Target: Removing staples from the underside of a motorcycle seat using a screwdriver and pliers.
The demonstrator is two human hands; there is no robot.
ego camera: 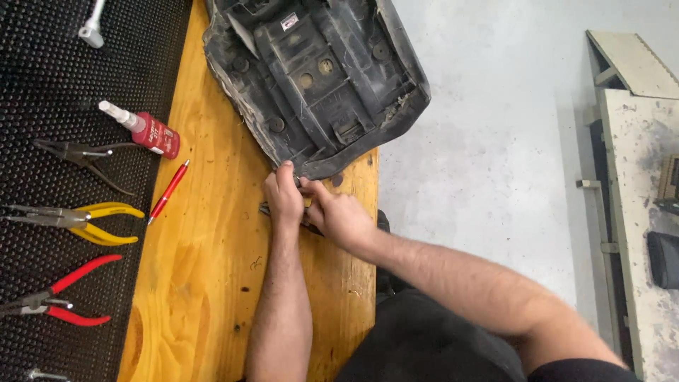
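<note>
Your left hand [284, 198] and right hand [338, 216] meet at the near edge of a black plastic seat base [318, 78], which lies underside up on the wooden workbench [205, 269] and overhangs its far right corner above the grey concrete floor [488, 141]. Both hands are curled, fingertips pinched on the rim of the base where its cover wraps round; a dark tool [266, 209] shows just under your left hand, though which hand holds it cannot be told. To the left, a black rubber mat [42, 71] carries dark-handled pliers [85, 159], yellow-handled long-nose pliers [78, 221] and red-handled pliers [56, 301], all well apart from your hands. A small red bottle with a white nozzle [145, 131] lies across the mat's edge, and a red pen [168, 191] rests on the wood beside it. A pale, worn bench [636, 141] stands at the far right.
</note>
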